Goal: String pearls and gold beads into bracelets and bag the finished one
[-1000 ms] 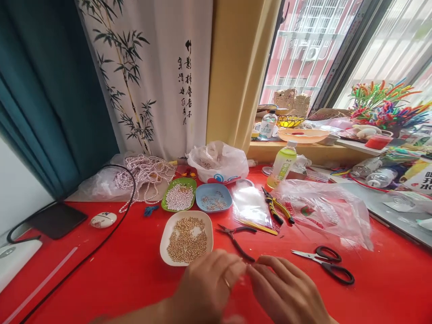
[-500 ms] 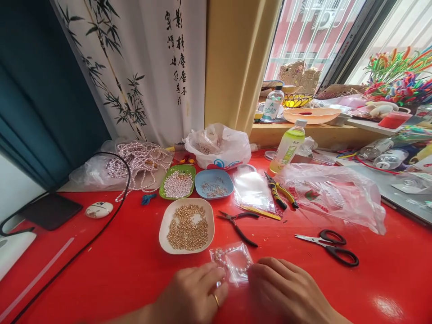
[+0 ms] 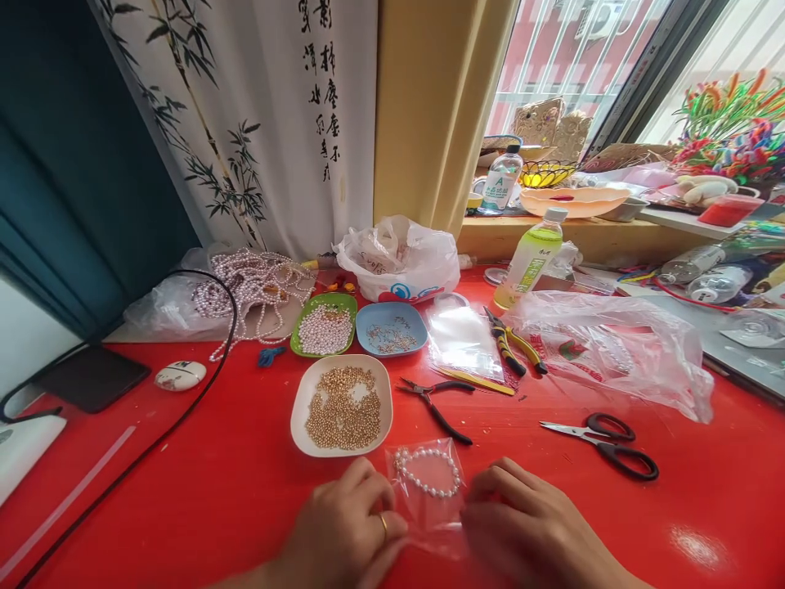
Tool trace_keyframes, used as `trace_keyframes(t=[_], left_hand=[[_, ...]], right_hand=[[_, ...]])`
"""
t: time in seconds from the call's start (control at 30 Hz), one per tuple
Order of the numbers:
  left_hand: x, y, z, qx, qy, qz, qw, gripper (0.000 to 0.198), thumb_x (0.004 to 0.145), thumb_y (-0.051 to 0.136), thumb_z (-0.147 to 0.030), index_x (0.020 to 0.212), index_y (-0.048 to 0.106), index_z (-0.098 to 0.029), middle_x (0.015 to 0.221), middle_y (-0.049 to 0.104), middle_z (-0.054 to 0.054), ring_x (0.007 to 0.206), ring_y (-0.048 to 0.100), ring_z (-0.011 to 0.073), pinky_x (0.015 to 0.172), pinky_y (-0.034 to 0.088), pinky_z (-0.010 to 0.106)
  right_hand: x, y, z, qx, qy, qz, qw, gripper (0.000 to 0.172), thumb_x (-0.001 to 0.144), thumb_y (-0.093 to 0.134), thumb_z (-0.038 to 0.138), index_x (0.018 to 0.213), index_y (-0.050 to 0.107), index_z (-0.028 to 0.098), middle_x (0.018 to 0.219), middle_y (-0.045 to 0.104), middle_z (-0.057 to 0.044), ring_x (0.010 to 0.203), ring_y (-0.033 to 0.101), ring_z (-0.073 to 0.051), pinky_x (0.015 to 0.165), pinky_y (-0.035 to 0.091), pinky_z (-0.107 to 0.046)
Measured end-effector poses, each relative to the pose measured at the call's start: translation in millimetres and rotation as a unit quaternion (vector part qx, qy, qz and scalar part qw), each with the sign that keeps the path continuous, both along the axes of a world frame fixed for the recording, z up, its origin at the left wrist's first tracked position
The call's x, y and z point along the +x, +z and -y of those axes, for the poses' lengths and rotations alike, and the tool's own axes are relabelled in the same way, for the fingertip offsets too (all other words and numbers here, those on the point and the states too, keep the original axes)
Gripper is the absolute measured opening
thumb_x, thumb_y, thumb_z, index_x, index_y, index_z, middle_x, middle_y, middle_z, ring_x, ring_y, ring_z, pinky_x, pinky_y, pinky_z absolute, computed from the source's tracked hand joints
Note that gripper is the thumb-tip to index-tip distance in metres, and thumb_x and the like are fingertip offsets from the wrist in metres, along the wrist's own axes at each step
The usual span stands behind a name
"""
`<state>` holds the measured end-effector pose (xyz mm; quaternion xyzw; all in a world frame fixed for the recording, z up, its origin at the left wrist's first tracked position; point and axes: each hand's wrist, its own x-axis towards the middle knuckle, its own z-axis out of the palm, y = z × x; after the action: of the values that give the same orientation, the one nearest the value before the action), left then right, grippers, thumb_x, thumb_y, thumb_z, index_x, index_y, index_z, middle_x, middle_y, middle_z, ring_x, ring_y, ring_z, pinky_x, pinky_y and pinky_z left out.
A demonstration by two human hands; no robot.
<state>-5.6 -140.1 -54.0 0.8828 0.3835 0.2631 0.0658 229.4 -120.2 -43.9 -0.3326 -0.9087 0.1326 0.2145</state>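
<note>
Stretching lengthwise away from the person, here's the clear bag [image 3: 423, 517] on the red worktop [image 3: 184, 507], its pearly bracelet [image 3: 432, 492] looped widest left to right, gold-toned end far-left! Left hand [image 3: 347, 528]: grip pinched on the near-left edge. Right hand [image 3: 524, 515], opposite: blurred fingertips, cannot tell.

And we're up on the wearer's head, one lens, looking forward and down across the red table [image 3: 184, 507]! Closest to us, the left hand [image 3: 349, 528] and right hand [image 3: 521, 519] push in from the bottom edge. Mid-range, dead ahead, it's the blue dish [image 3: 371, 350]; farther back, the white curtain [image 3: 282, 98] fills upper left, the window [image 3: 558, 74] upper right.
</note>
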Motion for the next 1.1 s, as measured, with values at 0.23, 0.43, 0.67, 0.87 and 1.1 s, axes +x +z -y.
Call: trace_keyframes(t=[0.23,0.43,0.67,0.87,1.1], left_hand=[[-4.0,-14.5,6.2,0.115,-0.016,-0.027,0.993,0.015,0.078,0.047,-0.013,0.079,0.062,-0.018,0.086,0.066,0.005,0.077,0.06,0.0172,0.058,0.051,0.025],[-0.7,-13.6,7.0,0.154,-0.013,-0.028,0.988,0.014,0.078,0.048,-0.012,0.079,0.061,-0.016,0.076,0.067,0.004,0.072,0.061,0.0169,0.059,0.051,0.025],[0.0,-4.0,5.5,-0.089,0.025,0.045,0.995,0.011,0.075,0.052,-0.018,0.081,0.062,-0.022,0.079,0.06,0.003,0.076,0.052,0.0174,0.055,0.048,0.025],[5.1,-3.7,8.8,-0.168,0.064,0.115,0.977,0.008,0.072,0.056,-0.014,0.07,0.061,-0.019,0.075,0.056,0.003,0.079,0.048,0.0176,0.063,0.047,0.028],[7.9,-2.8,7.9,-0.152,0.074,0.131,0.977,0.011,0.074,0.053,-0.013,0.066,0.058,-0.019,0.073,0.056,0.004,0.077,0.048,0.0184,0.063,0.046,0.031]], right_hand=[[5.0,-4.7,1.5,-0.006,0.0,-0.017,1.0,0.018,0.083,0.047,0.016,0.08,0.063,0.02,0.073,0.058,-0.005,0.065,0.053,-0.013,0.056,0.044,-0.024],[5.1,-8.0,0.9,-0.009,-0.002,-0.029,1.0,0.015,0.083,0.048,0.015,0.08,0.062,0.021,0.074,0.059,-0.005,0.065,0.055,-0.014,0.057,0.046,-0.024],[6.8,-12.4,-1.9,-0.1,-0.051,-0.047,0.993,0.011,0.08,0.054,0.021,0.07,0.057,0.02,0.074,0.058,-0.003,0.069,0.057,-0.015,0.06,0.048,-0.024],[3.1,-10.2,1.6,-0.132,-0.101,-0.023,0.986,0.013,0.079,0.053,0.017,0.067,0.054,0.021,0.075,0.057,-0.002,0.07,0.057,-0.015,0.062,0.048,-0.026],[-0.8,-9.9,1.5,-0.119,-0.139,0.028,0.983,0.012,0.077,0.054,0.016,0.066,0.052,0.021,0.073,0.057,-0.001,0.068,0.056,-0.016,0.06,0.047,-0.027]])
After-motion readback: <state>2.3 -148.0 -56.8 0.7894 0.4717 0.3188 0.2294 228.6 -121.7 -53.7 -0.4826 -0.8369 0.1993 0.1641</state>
